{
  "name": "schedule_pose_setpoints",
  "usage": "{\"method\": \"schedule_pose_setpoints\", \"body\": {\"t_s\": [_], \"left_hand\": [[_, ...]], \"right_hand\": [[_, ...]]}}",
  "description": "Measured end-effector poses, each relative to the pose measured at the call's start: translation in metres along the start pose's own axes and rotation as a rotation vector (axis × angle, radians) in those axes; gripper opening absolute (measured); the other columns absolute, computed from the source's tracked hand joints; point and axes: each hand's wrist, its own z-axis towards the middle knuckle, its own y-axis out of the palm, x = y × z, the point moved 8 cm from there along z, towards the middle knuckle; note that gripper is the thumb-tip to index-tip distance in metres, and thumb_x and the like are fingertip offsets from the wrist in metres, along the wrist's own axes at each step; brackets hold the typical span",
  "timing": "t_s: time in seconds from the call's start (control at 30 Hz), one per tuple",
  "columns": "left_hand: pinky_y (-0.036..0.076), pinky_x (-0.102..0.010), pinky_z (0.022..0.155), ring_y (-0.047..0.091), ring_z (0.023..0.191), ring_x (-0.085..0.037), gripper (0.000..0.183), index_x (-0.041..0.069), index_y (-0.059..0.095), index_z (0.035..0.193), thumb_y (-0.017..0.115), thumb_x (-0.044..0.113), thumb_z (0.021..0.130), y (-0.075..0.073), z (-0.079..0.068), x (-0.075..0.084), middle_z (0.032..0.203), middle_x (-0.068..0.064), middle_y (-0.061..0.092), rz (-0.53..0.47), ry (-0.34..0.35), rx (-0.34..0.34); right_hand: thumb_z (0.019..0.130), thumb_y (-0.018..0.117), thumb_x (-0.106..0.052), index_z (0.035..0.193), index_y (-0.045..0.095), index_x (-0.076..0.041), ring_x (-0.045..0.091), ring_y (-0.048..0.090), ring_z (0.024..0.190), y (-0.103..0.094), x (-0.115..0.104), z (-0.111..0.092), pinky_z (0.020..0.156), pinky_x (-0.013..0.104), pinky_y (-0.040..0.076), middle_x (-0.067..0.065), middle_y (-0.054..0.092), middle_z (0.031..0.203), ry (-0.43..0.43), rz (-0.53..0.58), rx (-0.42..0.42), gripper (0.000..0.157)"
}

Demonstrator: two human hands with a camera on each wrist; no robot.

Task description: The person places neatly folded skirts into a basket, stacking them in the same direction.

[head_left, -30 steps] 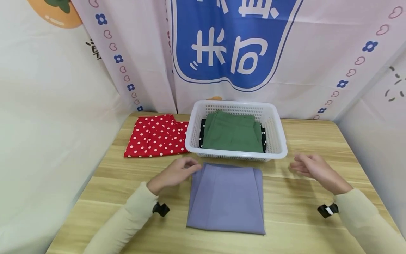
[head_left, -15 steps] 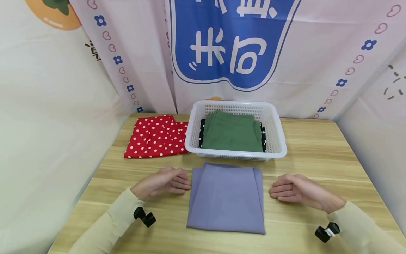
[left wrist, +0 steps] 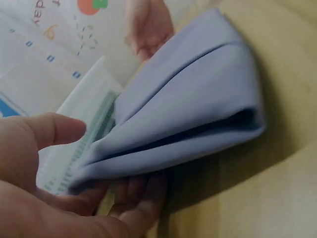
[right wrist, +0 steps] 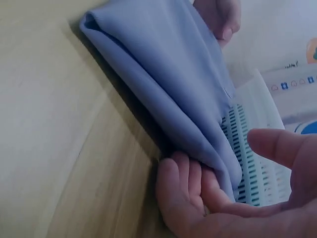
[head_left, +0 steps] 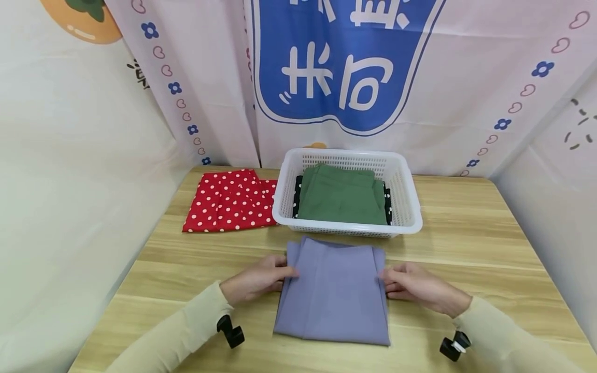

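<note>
Our left hand [head_left: 256, 280] and right hand [head_left: 422, 287] have moved inward, fingers under the smooth purple cloth [head_left: 342, 295], thumbs apart. Squarish, it lies before the perforated basket [head_left: 352, 226], creases pointing there, long axis unclear.

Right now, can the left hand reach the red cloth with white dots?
Probably yes: nothing visible stands between the left hand and the red cloth, though the hand touches the folded purple fabric.

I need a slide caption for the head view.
Left hand and right hand at opposite sides of a folded lavender cloth, near a white plastic basket.
</note>
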Motion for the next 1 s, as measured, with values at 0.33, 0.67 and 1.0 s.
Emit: {"method": "schedule_pose_setpoints", "body": {"t_s": [0.33,0.67,1.0], "left_hand": [[0.053,-0.041,0.097,0.058,0.111,-0.019,0.061,-0.004,0.03,0.141,0.061,0.014,0.092,0.013,0.004,-0.012,0.131,-0.017,0.051,-0.227,0.029,-0.001],[0.053,-0.036,0.099,0.06,0.113,-0.016,0.054,-0.005,0.035,0.139,0.06,0.012,0.094,0.009,0.003,-0.02,0.132,-0.015,0.053,-0.288,0.065,0.056],[0.052,-0.036,0.099,0.059,0.117,-0.019,0.056,-0.003,0.034,0.142,0.059,0.008,0.093,0.022,-0.032,0.008,0.137,-0.018,0.05,-0.305,0.115,-0.013]], "right_hand": [[0.094,0.062,-0.023,0.096,0.051,-0.007,0.014,0.063,0.098,0.017,0.003,0.007,0.091,0.031,0.055,0.003,0.059,0.105,-0.01,0.17,-0.001,0.019],[0.093,0.063,-0.019,0.135,0.045,0.009,0.017,0.068,0.103,0.019,0.01,0.009,0.094,0.035,0.056,0.005,0.069,0.113,-0.044,0.175,-0.003,0.054],[0.095,0.059,-0.016,0.137,0.045,0.007,0.019,0.069,0.105,0.027,-0.014,-0.021,0.092,0.035,0.057,0.008,0.07,0.117,-0.099,0.153,-0.093,0.05]]}}
